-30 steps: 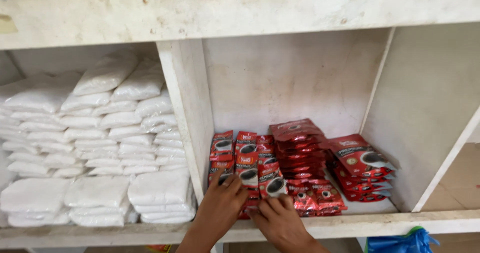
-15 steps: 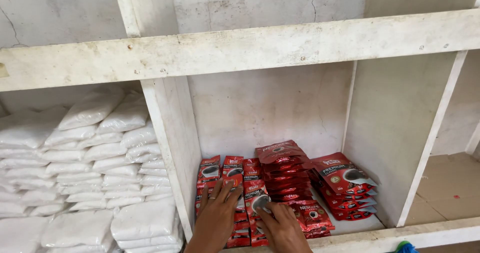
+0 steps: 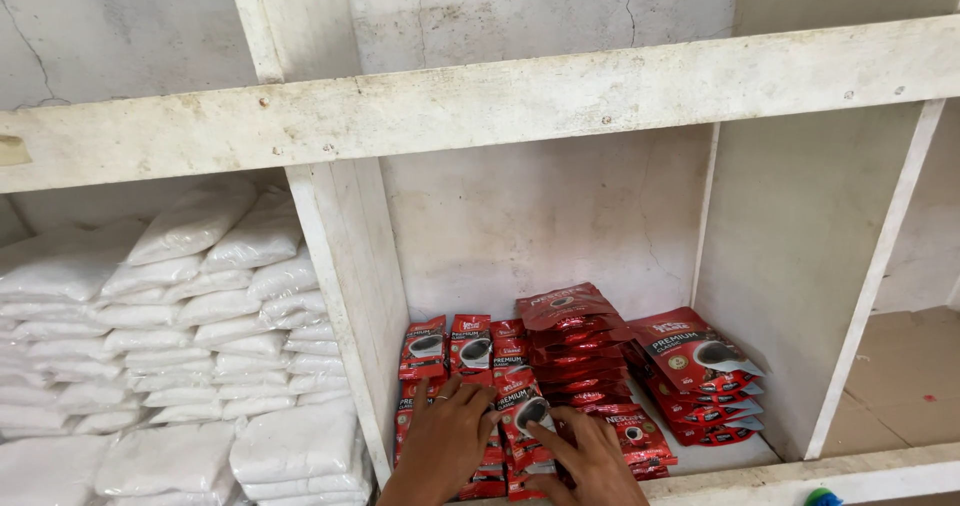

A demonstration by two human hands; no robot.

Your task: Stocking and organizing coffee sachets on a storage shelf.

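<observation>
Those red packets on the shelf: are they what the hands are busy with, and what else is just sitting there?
In hand:
- left hand on the upright red packets
- right hand on the red packets

Just sitting:
- stacked red pouches
- larger red pouches
- white bags
- white wooden shelf

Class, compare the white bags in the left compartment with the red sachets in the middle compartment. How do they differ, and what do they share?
The white bags are plain, plump and pillow-like; the red sachets are flat, glossy and printed with a cup picture. The white bags fill their compartment high; the red sachets cover only its floor. Neither hand touches the white bags; the left hand and right hand rest on red sachets. Both are stacked on the same white shelf.
</observation>
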